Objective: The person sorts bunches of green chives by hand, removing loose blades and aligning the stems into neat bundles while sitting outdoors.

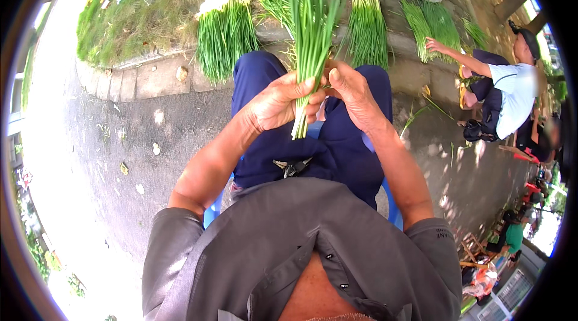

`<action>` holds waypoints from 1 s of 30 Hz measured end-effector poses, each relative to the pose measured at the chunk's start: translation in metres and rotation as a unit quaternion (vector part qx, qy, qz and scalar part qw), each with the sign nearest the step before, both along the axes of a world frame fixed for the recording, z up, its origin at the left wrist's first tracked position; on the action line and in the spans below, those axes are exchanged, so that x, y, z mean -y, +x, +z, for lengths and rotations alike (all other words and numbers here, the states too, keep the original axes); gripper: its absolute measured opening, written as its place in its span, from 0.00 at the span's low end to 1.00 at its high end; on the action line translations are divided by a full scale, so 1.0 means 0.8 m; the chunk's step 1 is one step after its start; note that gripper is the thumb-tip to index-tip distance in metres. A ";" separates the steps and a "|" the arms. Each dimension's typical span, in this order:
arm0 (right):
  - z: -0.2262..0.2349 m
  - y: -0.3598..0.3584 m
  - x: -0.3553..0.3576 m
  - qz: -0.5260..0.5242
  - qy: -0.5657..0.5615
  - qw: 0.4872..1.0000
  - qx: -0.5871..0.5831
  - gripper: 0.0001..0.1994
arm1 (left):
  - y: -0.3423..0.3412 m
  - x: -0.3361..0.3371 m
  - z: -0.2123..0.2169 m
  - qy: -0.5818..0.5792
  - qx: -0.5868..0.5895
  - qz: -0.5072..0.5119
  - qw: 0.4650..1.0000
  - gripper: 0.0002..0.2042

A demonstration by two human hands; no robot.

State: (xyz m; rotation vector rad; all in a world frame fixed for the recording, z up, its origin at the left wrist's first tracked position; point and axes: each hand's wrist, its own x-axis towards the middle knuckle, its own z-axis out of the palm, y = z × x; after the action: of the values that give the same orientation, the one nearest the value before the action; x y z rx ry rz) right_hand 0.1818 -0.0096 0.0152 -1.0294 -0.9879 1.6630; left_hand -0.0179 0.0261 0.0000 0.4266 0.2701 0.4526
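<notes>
Green, pale-ended chive-like bunch is held in the left hand, right hand curled alongside, grip unclear; probably being tidied, steady hold needed next.

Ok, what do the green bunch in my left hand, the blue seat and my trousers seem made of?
Green bunch in your left hand: slender plant stalks, smooth with slight sheen, paling toward lower ends.
Blue seat: probably smooth plastic, from its even colour, though little shows.
Trousers: matte navy cloth, judging by the soft folds; fibre unclear.
</notes>
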 end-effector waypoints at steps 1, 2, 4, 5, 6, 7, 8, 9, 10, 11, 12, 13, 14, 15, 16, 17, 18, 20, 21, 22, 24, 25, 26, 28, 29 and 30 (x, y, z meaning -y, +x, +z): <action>0.002 -0.002 0.001 -0.009 -0.015 0.999 -0.031 0.29 | 0.003 0.006 -0.002 -0.007 0.006 -0.042 0.999 0.16; 0.004 -0.005 0.001 -0.015 -0.028 0.997 -0.063 0.28 | 0.006 0.015 -0.001 -0.025 0.014 -0.073 0.997 0.16; 0.012 -0.012 0.003 -0.040 -0.070 0.991 -0.109 0.25 | 0.018 0.032 -0.004 -0.065 0.015 -0.125 0.990 0.15; 0.007 -0.009 0.003 -0.037 -0.084 0.987 -0.131 0.22 | 0.023 0.040 -0.005 -0.083 0.010 -0.138 0.987 0.14; -0.003 -0.005 0.002 -0.033 -0.098 0.983 -0.153 0.20 | 0.027 0.045 -0.004 -0.084 0.003 -0.127 0.988 0.14; -0.008 -0.003 0.001 -0.029 -0.112 0.978 -0.175 0.18 | 0.027 0.043 -0.004 -0.084 -0.007 -0.130 0.988 0.15; 0.009 -0.009 0.000 -0.063 -0.136 0.973 -0.173 0.14 | 0.026 0.038 -0.004 -0.083 -0.019 -0.133 0.987 0.15; 0.005 -0.007 -0.002 -0.077 -0.124 0.971 -0.192 0.14 | 0.023 0.034 -0.005 -0.083 -0.031 -0.134 0.987 0.16; -0.003 0.000 -0.005 -0.090 -0.111 0.967 -0.211 0.14 | 0.020 0.031 -0.006 -0.088 -0.044 -0.143 0.985 0.17; -0.007 0.007 -0.009 -0.102 -0.100 0.963 -0.228 0.14 | 0.019 0.031 -0.003 -0.067 -0.066 -0.147 0.985 0.17; -0.007 0.016 -0.014 -0.138 -0.100 0.957 -0.236 0.13 | 0.018 0.030 0.001 -0.046 -0.089 -0.149 0.984 0.17; -0.005 0.027 -0.017 -0.159 -0.085 0.953 -0.243 0.13 | 0.017 0.029 0.005 -0.026 -0.111 -0.151 0.982 0.17; -0.004 0.037 -0.020 -0.183 -0.082 0.945 -0.257 0.13 | 0.016 0.028 0.005 -0.019 -0.105 -0.165 0.981 0.17; -0.003 0.049 -0.022 -0.209 -0.079 0.936 -0.270 0.13 | 0.015 0.027 0.006 -0.013 -0.118 -0.163 0.979 0.16; -0.008 0.061 -0.026 -0.224 -0.061 0.930 -0.285 0.13 | 0.015 0.026 0.007 -0.006 -0.131 -0.161 0.978 0.16; -0.012 0.072 -0.029 -0.244 -0.047 0.923 -0.293 0.12 | 0.015 0.023 0.006 0.000 -0.145 -0.162 0.976 0.16; -0.018 0.085 -0.032 -0.264 -0.047 0.920 -0.287 0.12 | 0.015 0.023 0.003 0.034 -0.185 -0.151 0.970 0.16; -0.026 0.108 -0.037 -0.303 -0.059 0.909 -0.281 0.13 | 0.010 0.018 -0.011 0.118 -0.300 -0.080 0.943 0.17; -0.029 0.114 -0.038 -0.305 -0.066 0.908 -0.281 0.13 | 0.010 0.017 -0.012 0.154 -0.373 -0.029 0.914 0.17; -0.032 0.120 -0.037 -0.308 -0.072 0.906 -0.280 0.13 | 0.009 0.010 -0.024 0.199 -0.391 0.002 0.899 0.17; -0.030 0.107 -0.035 -0.302 -0.085 0.910 -0.271 0.13 | 0.008 0.001 -0.028 0.228 -0.378 0.064 0.895 0.19; -0.030 0.098 -0.032 -0.306 -0.098 0.911 -0.257 0.12 | 0.008 0.000 -0.028 0.231 -0.371 0.059 0.898 0.22; -0.030 0.087 -0.031 -0.295 -0.109 0.917 -0.247 0.12 | 0.009 -0.002 -0.026 0.239 -0.364 0.050 0.899 0.23; -0.027 0.063 -0.027 -0.274 -0.139 0.927 -0.213 0.11 | 0.011 0.004 -0.021 0.243 -0.342 0.026 0.907 0.26; -0.027 0.052 -0.024 -0.268 -0.142 0.933 -0.194 0.11 | 0.016 0.009 -0.016 0.240 -0.326 0.012 0.914 0.26; -0.023 0.039 -0.020 -0.266 -0.144 0.936 -0.179 0.11 | 0.019 0.015 -0.014 0.236 -0.311 0.000 0.921 0.27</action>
State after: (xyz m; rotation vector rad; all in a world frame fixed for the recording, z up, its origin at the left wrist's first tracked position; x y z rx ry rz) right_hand 0.2127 0.0067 -0.0029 -1.0195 -0.1950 1.4773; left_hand -0.0030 0.0142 -0.0110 1.0479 0.7848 0.3681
